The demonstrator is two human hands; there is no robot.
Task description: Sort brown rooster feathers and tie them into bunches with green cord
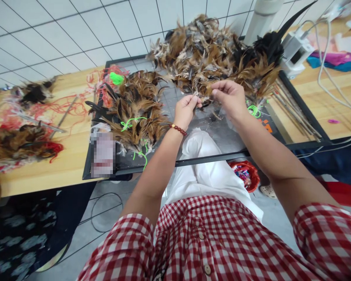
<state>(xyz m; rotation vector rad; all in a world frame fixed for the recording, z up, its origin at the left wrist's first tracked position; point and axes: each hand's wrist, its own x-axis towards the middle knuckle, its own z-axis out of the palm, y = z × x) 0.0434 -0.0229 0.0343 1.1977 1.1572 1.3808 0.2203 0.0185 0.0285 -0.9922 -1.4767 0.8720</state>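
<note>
Over the dark-framed glass tabletop (pixel 193 146), my left hand (pixel 186 109) pinches the pale quill ends of a few small feathers (pixel 196 94). My right hand (pixel 229 97) is just to the right, thumb and forefinger closed together on a brown feather (pixel 208 89) beside the left fingertips. Directly beyond both hands rises a large heap of brown, grey and white feathers (pixel 199 54). Bundles of brown feathers (pixel 140 101) lie to the left, with bright green string (pixel 133 123) across them. Black feathers (pixel 261 47) rest on the heap's right side.
Thin sticks (pixel 295 111) lie along the right edge, near a white charger (pixel 298 48) with looping cables. Red string (pixel 73 103) and more feathers (pixel 17 144) cover the wooden table on the left. A red basket (pixel 253 175) stands below. Another person's clothing (pixel 26 230) shows lower left.
</note>
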